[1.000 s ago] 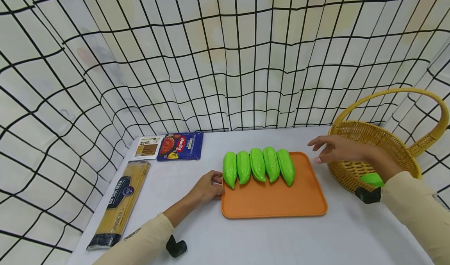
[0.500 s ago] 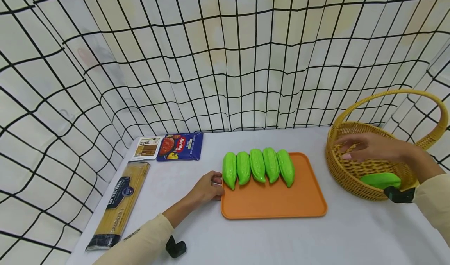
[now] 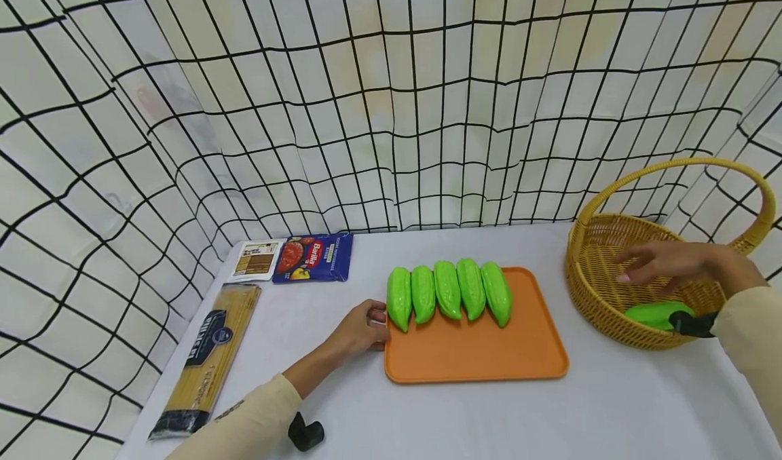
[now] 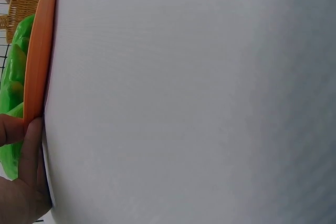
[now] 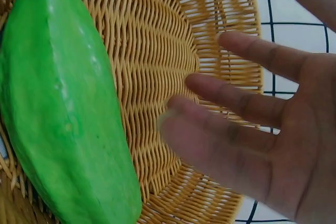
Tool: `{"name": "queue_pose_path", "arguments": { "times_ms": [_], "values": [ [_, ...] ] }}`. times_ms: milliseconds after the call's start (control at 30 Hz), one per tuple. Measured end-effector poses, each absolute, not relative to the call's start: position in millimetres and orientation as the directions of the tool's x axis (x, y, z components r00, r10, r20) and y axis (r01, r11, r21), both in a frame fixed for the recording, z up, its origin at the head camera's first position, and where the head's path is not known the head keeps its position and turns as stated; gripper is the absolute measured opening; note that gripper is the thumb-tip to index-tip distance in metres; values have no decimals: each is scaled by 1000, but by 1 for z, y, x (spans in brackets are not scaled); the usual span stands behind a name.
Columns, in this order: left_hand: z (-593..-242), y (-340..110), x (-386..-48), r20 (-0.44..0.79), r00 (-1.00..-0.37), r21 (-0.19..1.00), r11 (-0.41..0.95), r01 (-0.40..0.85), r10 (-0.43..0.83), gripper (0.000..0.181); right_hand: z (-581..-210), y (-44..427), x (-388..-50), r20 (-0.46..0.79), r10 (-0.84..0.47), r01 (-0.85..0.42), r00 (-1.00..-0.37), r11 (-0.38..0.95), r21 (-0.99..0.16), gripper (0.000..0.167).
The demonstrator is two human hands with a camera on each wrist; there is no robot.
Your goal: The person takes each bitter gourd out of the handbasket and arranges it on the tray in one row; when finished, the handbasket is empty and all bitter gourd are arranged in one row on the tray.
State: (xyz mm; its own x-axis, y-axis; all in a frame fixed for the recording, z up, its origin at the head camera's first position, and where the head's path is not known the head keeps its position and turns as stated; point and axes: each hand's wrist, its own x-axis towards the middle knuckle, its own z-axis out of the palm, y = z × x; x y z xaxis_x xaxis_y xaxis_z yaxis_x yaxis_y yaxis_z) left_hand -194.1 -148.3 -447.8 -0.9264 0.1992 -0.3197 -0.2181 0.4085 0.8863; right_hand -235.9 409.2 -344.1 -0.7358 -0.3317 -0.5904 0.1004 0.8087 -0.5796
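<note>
My left hand [image 3: 358, 326] pinches the left edge of the orange tray [image 3: 476, 358], with thumb and fingers on its rim in the left wrist view. On the tray, several glossy bright-green plastic fruits [image 3: 448, 290], long, ridged and tapering, lie side by side in a row along the back left. At the right, my right hand [image 3: 678, 264] hovers inside the wicker basket [image 3: 601, 311], its fingers extended and apart from anything. One more green plastic fruit [image 5: 68, 108] lies in the basket beneath that hand; the right wrist view shows a gap between them.
A pack of spaghetti [image 3: 210, 358] lies along the table's left side. Behind it are a blue Barilla pouch [image 3: 313, 258] and a small white packet [image 3: 256, 260]. The basket's tall handle [image 3: 672, 166] arches over its opening. Grid-patterned cloth walls [image 3: 427, 107] enclose the table.
My right hand has moved right from between the tray and the basket to over the basket's inside, uncovering more of the fruit there. My left hand stays on the tray's edge.
</note>
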Motion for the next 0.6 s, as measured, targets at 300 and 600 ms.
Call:
{"name": "queue_pose_path", "arguments": {
  "times_ms": [300, 600],
  "values": [
    [-448, -148, -194, -315, -927, 882, 422, -207, 203, 62, -338, 412, -234, -700, -279, 177, -657, 846, -503, 87],
    [-448, -148, -194, -316, -925, 881, 426, -205, 209, 63, -347, 410, -236, -737, -241, 201, -631, 867, -456, 90]
  ]
}}
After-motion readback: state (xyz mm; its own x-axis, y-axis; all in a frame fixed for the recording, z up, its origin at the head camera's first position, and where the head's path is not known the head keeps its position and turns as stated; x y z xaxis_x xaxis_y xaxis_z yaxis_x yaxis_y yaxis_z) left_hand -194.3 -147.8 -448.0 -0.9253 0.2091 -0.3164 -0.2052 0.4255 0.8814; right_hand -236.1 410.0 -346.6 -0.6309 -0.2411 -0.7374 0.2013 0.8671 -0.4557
